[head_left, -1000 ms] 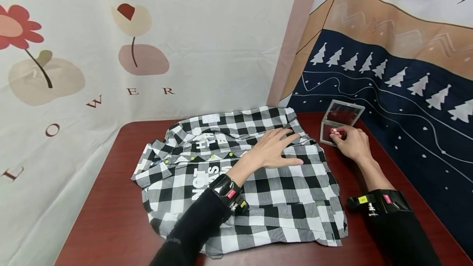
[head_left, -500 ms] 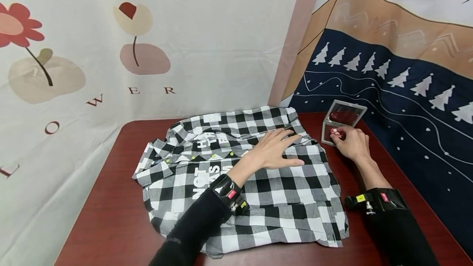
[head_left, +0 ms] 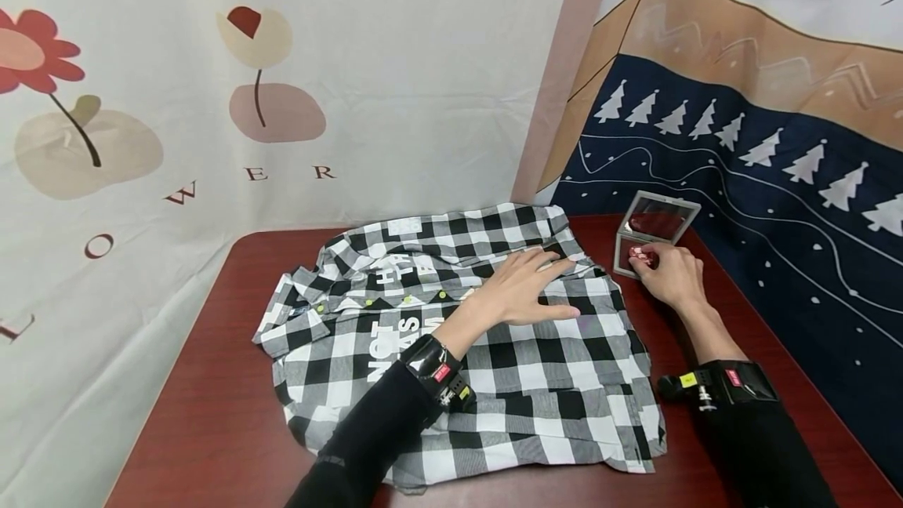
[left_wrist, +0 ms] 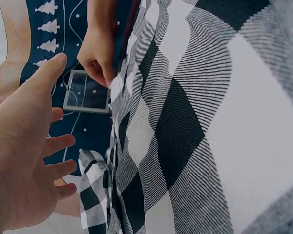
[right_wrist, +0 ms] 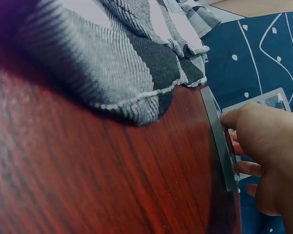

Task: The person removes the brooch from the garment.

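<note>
A black-and-white checked shirt (head_left: 550,359) lies spread on the table, with white lettering and several yellow-green buttons. Over its upper right part my left hand (head_left: 518,288) is held flat, fingers spread and holding nothing; the left wrist view shows the palm beside the cloth. To the right of the shirt stands a shallow square case (head_left: 624,263) with its glossy lid (head_left: 659,219) raised. My right hand (head_left: 675,274) reaches into the case and pinches a small red-and-white piece (head_left: 640,255) between thumb and fingers. The fingers partly cover this piece.
The dark red wooden table (head_left: 190,382) has its right edge close beside the case and my right forearm. Behind it hang a pale flower-print cloth (head_left: 423,85) and a navy cloth with white trees (head_left: 769,210).
My right fingers and the red-and-white piece shift very slightly within the case. My left hand and the shirt stay in place.
</note>
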`<state>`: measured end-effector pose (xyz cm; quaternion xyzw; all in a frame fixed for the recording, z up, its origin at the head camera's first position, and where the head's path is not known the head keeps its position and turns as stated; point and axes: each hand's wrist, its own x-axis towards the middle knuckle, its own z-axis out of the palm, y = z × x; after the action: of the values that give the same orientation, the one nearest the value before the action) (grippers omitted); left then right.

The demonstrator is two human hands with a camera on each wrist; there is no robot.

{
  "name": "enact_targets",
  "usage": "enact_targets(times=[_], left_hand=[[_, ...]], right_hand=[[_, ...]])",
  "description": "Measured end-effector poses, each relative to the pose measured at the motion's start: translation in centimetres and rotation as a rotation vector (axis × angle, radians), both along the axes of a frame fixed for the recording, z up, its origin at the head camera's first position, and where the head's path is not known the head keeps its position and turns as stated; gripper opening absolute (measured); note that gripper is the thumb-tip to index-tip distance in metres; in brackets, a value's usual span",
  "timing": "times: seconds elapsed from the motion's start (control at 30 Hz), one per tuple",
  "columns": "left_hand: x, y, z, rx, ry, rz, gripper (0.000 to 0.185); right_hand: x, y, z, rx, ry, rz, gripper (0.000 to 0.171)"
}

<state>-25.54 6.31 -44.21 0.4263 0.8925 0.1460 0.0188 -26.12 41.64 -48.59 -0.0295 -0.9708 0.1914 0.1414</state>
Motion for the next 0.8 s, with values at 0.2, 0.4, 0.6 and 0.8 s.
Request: enact_targets(times=[0.2, 0.4, 0.6, 0.8], left_hand=[[-0.1, -0.8, 0.0, 0.026, -0.033, -0.001, 0.086], [-0.4, -2.9, 0.3, 0.042, -0.013, 0.029, 0.088], [-1.0, -5.6, 0.4, 0.066, -0.002, 0.065, 0.088], [-1.3, -8.7, 0.6, 0.080, -0.017, 0.126, 0.089]], right_hand=[[0.2, -0.6, 0.4, -0.035, 0.078, 0.035, 0.039], [-0.2, -2.7, 1.4, -0.099, 0.146, 0.105, 0.045], [-0.4, -5.8, 2.6, -0.104, 0.164, 0.196, 0.051], [-0.6, -9.3, 3.4, -0.087, 0.176, 0.312, 0.056]])
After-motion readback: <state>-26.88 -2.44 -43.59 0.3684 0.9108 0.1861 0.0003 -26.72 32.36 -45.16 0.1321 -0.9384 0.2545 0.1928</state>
